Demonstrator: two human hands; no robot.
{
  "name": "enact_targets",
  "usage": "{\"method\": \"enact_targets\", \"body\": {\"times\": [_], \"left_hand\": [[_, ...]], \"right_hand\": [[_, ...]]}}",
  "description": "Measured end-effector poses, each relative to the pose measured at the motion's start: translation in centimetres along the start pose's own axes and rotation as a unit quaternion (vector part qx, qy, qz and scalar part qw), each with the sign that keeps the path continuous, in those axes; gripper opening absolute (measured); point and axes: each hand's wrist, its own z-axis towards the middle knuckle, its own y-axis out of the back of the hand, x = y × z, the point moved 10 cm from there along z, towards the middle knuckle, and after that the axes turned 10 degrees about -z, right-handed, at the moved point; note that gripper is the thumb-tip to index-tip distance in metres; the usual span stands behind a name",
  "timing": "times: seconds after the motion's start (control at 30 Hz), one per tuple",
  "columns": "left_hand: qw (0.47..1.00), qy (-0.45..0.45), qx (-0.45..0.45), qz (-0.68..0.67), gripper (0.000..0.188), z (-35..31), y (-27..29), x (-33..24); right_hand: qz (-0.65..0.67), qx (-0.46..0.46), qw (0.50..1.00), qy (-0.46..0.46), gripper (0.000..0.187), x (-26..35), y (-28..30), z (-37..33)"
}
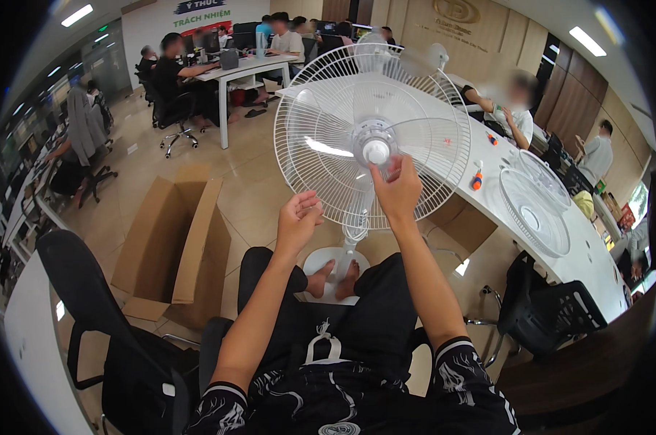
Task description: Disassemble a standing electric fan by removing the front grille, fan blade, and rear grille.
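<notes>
A white stand fan (355,227) stands upright before me with its see-through blades (415,138) bared. Behind the blades is the wire rear guard (288,170); no front guard is on it. A white knob (376,151) sits at the hub. My right hand (399,190) is just below and to the right of this knob, one fingertip at its lower edge, the fingers loosely bent and apart. By the guard's lower left rim my left hand (299,219) hovers with half-curled fingers and nothing visible in them. My bare feet rest on the round white base (313,255).
An opened cardboard box (190,239) stands on the floor at left, near a black chair (103,312). On the white table (487,156) at right lie wire guards (532,210) and orange-and-blue screwdrivers (477,180). A person (516,112) sits across it; another black chair (553,312) is at right.
</notes>
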Motion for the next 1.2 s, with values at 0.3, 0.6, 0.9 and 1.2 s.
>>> {"method": "enact_targets", "body": {"times": [0.3,0.6,0.9,1.2], "left_hand": [[0.997,0.039,0.069,0.005,0.039,0.4,-5.4,2.9],[0.994,-0.027,0.101,-0.029,0.039,3.1,-8.4,2.3],[0.996,-0.087,-0.028,-0.021,0.047,5.7,-3.5,-1.5],[0.995,-0.086,-0.027,0.044,0.046,3.1,-1.4,-2.2]], "right_hand": [[-0.012,-0.059,0.991,0.116,0.039,2.2,1.7,0.9],[0.094,-0.092,0.99,0.04,0.03,0.6,8.7,-1.0],[0.326,0.033,0.918,-0.223,0.027,-9.9,7.0,-5.6],[0.388,0.186,0.83,-0.355,0.028,-9.3,-0.1,-4.6]]}}
